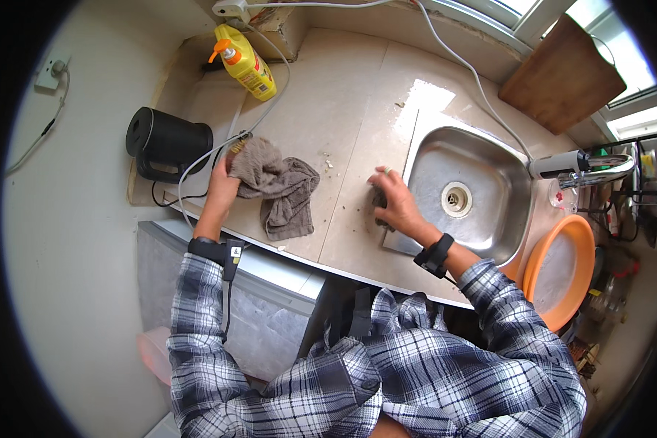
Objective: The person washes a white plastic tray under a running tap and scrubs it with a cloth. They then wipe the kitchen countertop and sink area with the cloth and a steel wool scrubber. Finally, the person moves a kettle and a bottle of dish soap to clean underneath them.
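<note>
My left hand [222, 183] grips the left end of a grey-brown towel [288, 189], which lies bunched and twisted on the worktop. Beside those fingers a small dark thing with yellow markings [237, 147] shows partly; I cannot tell what it is. Left of the sink, my right hand [397, 202] is over a dark, rough-looking clump [382, 205], perhaps a scourer. Its thumb and fingers are spread around the clump, and the hand covers part of it. Whether they grip it is unclear. Pale and dark crumbs [329, 163] are scattered between the hands.
A steel sink [484, 145] is set in the worktop, with a chrome tap [607, 169] at its right. An orange basin [587, 263] stands nearer me. At left are a black electric kettle [167, 143] and a yellow pump bottle [246, 65]. A white cable [284, 68] loops over the worktop. A wooden board [564, 76] leans by the window.
</note>
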`<state>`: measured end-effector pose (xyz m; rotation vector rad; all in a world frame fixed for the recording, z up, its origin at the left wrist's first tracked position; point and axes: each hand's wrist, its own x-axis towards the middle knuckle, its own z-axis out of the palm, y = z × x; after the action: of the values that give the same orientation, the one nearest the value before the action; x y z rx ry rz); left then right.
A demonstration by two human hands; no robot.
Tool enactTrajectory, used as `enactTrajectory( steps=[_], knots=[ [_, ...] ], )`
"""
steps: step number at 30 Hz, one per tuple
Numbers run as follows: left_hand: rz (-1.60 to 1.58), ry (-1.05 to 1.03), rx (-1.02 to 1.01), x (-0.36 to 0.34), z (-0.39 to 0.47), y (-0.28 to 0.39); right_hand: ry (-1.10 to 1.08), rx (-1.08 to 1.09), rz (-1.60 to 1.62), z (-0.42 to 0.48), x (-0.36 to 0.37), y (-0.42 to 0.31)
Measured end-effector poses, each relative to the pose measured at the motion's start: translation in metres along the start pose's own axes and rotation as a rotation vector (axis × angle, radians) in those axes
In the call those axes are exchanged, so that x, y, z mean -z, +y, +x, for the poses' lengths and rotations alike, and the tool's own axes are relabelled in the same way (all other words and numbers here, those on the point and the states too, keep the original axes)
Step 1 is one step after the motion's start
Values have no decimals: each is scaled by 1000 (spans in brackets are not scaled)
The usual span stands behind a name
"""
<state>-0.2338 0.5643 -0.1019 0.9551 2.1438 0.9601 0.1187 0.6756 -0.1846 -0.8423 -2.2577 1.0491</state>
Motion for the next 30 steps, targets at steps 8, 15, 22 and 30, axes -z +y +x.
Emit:
enactTrajectory(
  steps=[8,15,22,30],
  knots=[
    [614,-139,-111,-69,-43,17,-15,-345,437,18,56,-36],
    [-768,-102,161,-90,-127,60,-436,232,623,51,-25,-108],
    [-802,308,80,-29,-201,46,-310,135,15,148,-104,-82],
    [4,605,-87,-35,-257,-5,-365,390,-531,111,-189,-91]
  ],
)
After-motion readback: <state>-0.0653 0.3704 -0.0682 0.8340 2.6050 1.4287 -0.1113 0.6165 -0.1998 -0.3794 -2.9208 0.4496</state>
